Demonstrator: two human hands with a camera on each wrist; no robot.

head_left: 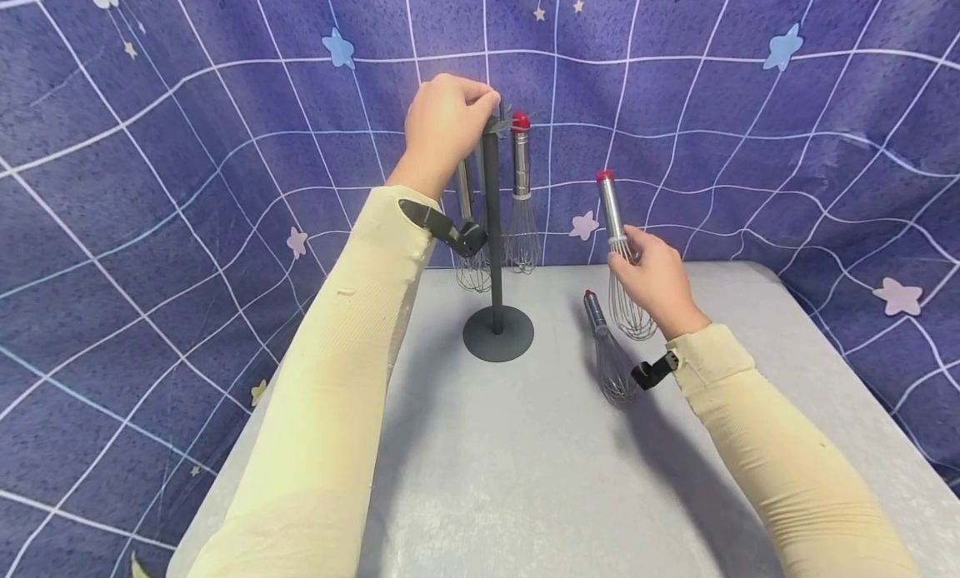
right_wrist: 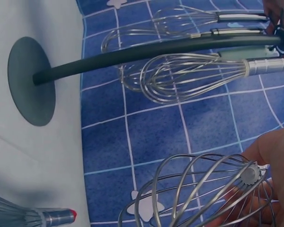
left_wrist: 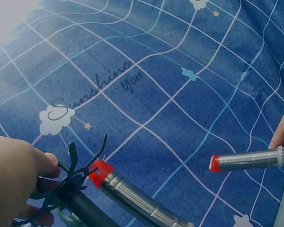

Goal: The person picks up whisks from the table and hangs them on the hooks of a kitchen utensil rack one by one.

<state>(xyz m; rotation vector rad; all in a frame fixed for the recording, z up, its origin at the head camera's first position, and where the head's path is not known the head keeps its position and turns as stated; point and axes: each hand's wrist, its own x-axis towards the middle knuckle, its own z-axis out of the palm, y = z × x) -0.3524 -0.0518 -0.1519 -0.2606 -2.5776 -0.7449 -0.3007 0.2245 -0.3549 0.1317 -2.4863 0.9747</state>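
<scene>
My left hand [head_left: 448, 122] grips the hooked top of a dark grey stand [head_left: 492, 228], thumb and fingers around its hooks [left_wrist: 72, 153]. A red-tipped whisk [head_left: 521, 166] hangs from the right side of the stand. More whisks hang behind the pole, partly covered by my left hand and wrist; one steel-handled whisk [head_left: 464, 191] shows at the left. In my right hand [head_left: 662, 280] is another red-tipped whisk [head_left: 611, 205], pinched at the wires just below its handle. It tilts with the handle up, right of the stand and apart from it.
A smaller red-tipped whisk [head_left: 596, 313] lies on the grey table [head_left: 525, 461], below my right hand. The stand's round base [head_left: 480, 342] rests near the table's back edge. A blue gridded curtain [head_left: 300, 95] hangs behind and at both sides.
</scene>
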